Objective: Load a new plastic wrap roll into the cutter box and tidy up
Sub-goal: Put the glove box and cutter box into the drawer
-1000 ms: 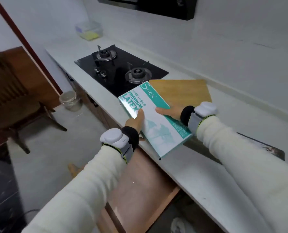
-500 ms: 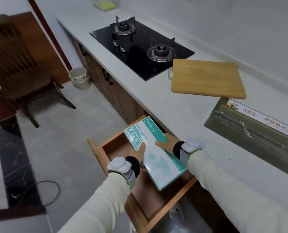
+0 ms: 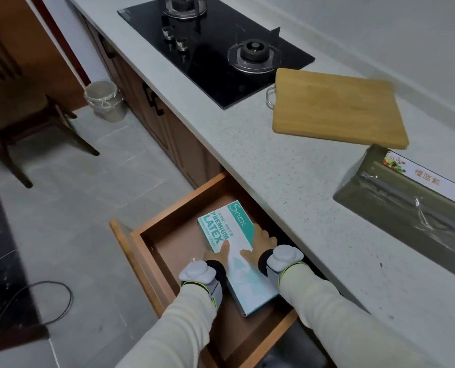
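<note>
The left hand (image 3: 217, 255) and right hand (image 3: 259, 247) clasp the 2 long edges of the white and teal cardboard glove box (image 3: 235, 280), thumbs on its printed top; a 2-sided hold likely keeps the light carton steady for setting down; it sits within the open wooden drawer (image 3: 126, 245), seemingly stowed as tidying; whether it touches the floor I cannot tell; the dark green plastic wrap cutter box (image 3: 407, 216) lies on the speckled grey countertop (image 3: 287, 181), well apart, near the wooden cutting board (image 3: 335, 107).

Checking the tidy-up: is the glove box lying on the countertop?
No, the left hand and right hand hold the glove box inside the open drawer.
</note>
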Available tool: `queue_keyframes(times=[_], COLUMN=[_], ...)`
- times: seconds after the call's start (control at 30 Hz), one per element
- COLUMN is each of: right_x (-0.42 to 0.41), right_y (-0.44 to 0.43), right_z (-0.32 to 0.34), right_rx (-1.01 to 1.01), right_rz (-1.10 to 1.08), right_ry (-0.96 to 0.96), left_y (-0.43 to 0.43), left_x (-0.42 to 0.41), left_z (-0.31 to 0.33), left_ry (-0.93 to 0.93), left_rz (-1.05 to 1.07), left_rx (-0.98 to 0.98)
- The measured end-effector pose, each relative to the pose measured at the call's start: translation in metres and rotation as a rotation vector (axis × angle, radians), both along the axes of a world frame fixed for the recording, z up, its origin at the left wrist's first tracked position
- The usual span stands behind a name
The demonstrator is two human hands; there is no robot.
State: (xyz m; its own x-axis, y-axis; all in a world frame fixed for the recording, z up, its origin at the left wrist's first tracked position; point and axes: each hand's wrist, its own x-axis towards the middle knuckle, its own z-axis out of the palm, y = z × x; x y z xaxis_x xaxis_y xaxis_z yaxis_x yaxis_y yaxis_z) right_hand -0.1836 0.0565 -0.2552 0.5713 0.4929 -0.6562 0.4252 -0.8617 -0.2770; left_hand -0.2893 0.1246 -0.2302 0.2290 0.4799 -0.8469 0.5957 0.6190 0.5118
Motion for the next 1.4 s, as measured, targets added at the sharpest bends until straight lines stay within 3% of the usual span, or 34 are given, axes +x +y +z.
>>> queue_keyframes(times=[0.13, 0.43, 0.87, 1.0, 1.4], right_x=[0.008, 0.025, 0.040, 0.043, 0.044], right_y=[0.004, 0.003, -0.006, -0.001, 0.000], right_z=[-0.011, -0.037, -0.061, -0.066, -0.068], right_rx=[-0.010, 0.095, 0.275, 0.182, 0.148], right_rz=[-0.034, -0.126, -0.166, -0.207, -0.224], right_ry=[-0.018, 0.006, 0.013, 0.001, 0.043], left_y=[0.006, 0.013, 0.007, 0.005, -0.001], left_x=[0.016, 0.044, 0.066, 0.073, 0.079], left_z=[-0.025, -0.079, -0.099, -0.098, -0.090], left_ry=[0.114, 0.148, 0.062, 0.050, 0.076], left_rz=[-0.035, -0.172, -0.152, -0.136, -0.287], left_rx=[0.107, 0.040, -0.007, -0.012, 0.018])
